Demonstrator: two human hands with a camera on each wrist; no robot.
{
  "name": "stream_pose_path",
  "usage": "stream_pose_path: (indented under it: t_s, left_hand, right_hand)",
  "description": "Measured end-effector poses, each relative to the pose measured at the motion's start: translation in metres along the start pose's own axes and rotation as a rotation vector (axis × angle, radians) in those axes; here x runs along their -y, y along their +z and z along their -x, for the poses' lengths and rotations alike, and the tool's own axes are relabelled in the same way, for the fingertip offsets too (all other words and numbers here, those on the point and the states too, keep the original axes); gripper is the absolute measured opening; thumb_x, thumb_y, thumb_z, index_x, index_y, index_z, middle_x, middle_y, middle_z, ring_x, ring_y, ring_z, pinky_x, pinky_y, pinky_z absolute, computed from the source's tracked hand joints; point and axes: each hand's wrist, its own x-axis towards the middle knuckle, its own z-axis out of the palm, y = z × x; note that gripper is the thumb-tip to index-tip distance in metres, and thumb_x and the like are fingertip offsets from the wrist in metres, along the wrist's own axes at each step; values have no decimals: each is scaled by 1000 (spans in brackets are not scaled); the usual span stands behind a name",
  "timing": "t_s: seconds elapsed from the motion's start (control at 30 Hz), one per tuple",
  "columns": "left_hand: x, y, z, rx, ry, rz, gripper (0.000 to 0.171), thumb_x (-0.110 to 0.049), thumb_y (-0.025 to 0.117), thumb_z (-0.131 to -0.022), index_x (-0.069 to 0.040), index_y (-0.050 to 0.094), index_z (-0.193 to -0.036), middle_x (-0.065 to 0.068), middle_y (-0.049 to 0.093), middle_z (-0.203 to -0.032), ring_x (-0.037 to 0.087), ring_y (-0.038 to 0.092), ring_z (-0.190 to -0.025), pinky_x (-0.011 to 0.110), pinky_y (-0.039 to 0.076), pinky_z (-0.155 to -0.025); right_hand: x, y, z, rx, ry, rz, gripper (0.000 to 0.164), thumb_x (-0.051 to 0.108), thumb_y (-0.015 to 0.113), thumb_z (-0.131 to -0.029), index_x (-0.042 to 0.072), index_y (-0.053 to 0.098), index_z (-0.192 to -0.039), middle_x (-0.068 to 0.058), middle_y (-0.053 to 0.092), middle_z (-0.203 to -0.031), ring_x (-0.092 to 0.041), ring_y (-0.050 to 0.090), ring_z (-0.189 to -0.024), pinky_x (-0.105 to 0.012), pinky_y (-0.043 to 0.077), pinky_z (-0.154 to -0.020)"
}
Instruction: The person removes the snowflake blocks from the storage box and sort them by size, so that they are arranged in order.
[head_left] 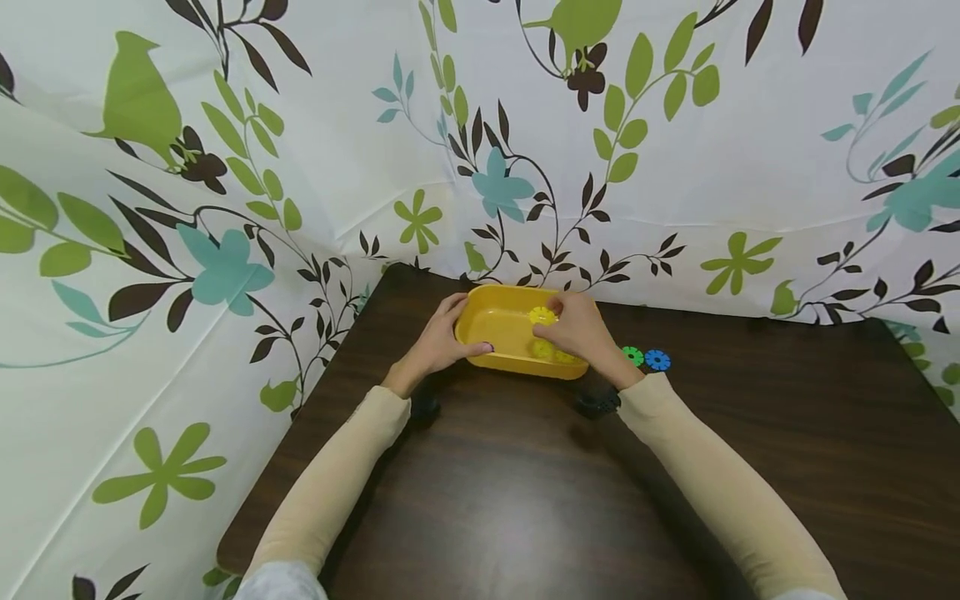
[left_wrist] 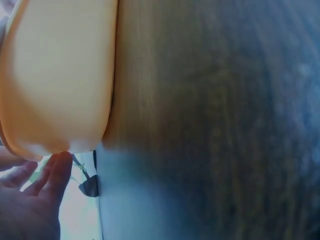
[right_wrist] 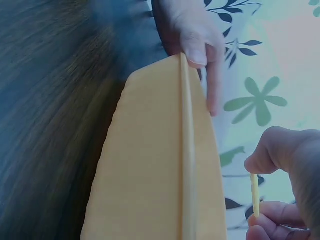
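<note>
A yellow plastic tray (head_left: 517, 364) with raised walls stands near the back of the table. My left hand (head_left: 437, 340) grips its left end, the thumb over the front rim and the fingers spread along the end wall; the left wrist view shows fingertips against the tray's wall (left_wrist: 60, 80). Above the tray's right part, my right hand (head_left: 583, 329) pinches a yellow notched disc (head_left: 542, 315) between thumb and fingers. Edge-on, that thin disc (right_wrist: 255, 195) shows in the right wrist view. More yellow discs (head_left: 542, 348) lie inside the tray, partly hidden by the right hand.
Right of the tray, a green notched disc (head_left: 632, 356) and a blue one (head_left: 657, 360) lie side by side on the dark wooden table (head_left: 787, 433). A leaf-and-bird patterned cloth (head_left: 675, 192) hangs behind the table and along its left side.
</note>
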Motion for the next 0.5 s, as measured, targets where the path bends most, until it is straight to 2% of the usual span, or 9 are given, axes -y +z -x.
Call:
stream_pose_path:
  t_s: [0.27, 0.5]
  left_hand:
    - [2, 3, 2, -13, 22, 5, 109, -41, 93, -85, -1, 35, -169, 15, 30, -177, 40, 42, -157, 58, 40, -130]
    - [2, 2, 0, -15, 34, -8, 108, -40, 92, -86, -1, 35, -169, 16, 30, -177, 41, 41, -157, 59, 40, -130]
  right_hand:
    - [-32, -24, 31, -88, -1, -53, 52, 28, 83, -89, -9, 72, -125, -27, 73, -123, -40, 66, -108, -54, 59, -96]
    - [-63, -39, 49, -149, 26, -34, 45, 22, 82, -89, -9, 73, -121, -25, 70, -110, -35, 67, -94, -37, 57, -81]
